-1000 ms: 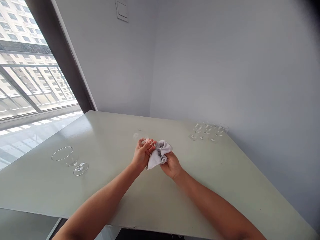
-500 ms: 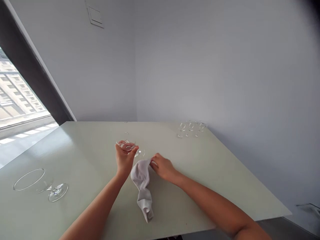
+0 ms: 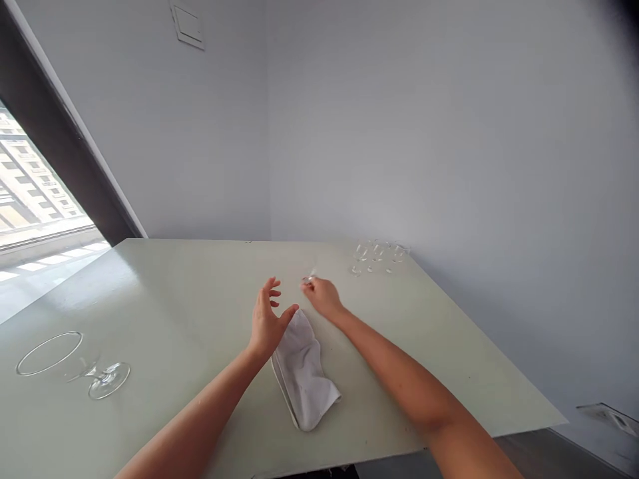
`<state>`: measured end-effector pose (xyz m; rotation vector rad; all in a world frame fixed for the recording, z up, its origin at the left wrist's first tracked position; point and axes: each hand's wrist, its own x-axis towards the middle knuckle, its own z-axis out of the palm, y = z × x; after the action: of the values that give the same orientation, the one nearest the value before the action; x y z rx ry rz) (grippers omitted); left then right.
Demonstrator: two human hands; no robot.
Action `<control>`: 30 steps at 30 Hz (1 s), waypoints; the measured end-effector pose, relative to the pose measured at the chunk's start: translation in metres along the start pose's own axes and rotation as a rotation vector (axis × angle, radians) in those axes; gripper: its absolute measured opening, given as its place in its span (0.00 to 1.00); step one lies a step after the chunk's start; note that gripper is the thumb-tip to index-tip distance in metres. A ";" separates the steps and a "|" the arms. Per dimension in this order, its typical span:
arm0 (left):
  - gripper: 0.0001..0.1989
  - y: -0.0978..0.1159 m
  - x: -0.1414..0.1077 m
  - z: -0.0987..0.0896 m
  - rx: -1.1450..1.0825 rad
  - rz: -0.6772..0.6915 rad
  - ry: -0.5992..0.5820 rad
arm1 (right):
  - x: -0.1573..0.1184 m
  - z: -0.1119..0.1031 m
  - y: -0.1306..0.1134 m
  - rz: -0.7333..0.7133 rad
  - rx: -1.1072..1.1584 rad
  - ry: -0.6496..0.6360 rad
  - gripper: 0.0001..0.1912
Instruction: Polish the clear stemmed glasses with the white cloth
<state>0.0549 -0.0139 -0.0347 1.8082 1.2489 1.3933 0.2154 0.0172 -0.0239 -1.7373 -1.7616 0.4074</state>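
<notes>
Viewing the bench from my remote station through the head camera, the only view, I see both bare hands at mid-bench. The left hand (image 3: 267, 326) is raised and open, its fingers (image 3: 271, 286) spread apart, with the thumb tip just beside the top of a white cloth (image 3: 303, 372). The cloth lies flat and folded on the pale green bench (image 3: 200, 286), near the edge closest to me. It should handle as soft and light, easily taken up anywhere along its fold. The right hand (image 3: 323, 297) lies farther out, its fingers (image 3: 313, 287) drawn together around a small clear glint (image 3: 308, 280). This may be a small glass, but it is too small and blurred to tell, and I cannot tell whether it is gripped. Any glass here would be fragile and slippery, best held by the stem or foot. Three small stemmed glasses (image 3: 378, 256) stand together at the far edge. A large stemmed glass (image 3: 107, 380) lies on its side at the left, well apart from both hands.
</notes>
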 end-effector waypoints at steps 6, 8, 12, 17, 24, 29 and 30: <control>0.21 -0.034 -0.007 0.012 0.136 -0.179 -0.194 | 0.050 -0.017 0.074 0.282 -0.070 0.125 0.12; 0.19 -0.039 -0.008 0.013 0.150 -0.201 -0.226 | 0.057 -0.015 0.089 0.332 -0.067 0.138 0.12; 0.19 -0.042 -0.008 0.012 0.171 -0.235 -0.269 | 0.070 -0.008 0.104 0.402 -0.055 0.155 0.11; 0.18 -0.044 -0.009 0.012 0.173 -0.249 -0.280 | 0.085 -0.002 0.115 0.447 -0.047 0.180 0.10; 0.18 -0.046 -0.008 0.013 0.175 -0.221 -0.272 | 0.089 -0.004 0.118 0.452 -0.059 0.212 0.11; 0.18 -0.044 -0.008 0.013 0.134 -0.223 -0.244 | 0.058 -0.010 0.107 0.409 -0.057 0.208 0.20; 0.17 -0.043 -0.008 0.012 0.114 -0.234 -0.233 | 0.048 -0.011 0.102 0.390 -0.058 0.194 0.20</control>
<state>0.0513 -0.0015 -0.0782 1.7735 1.3849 0.9725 0.3053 0.0706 -0.0686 -2.0913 -1.3100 0.3371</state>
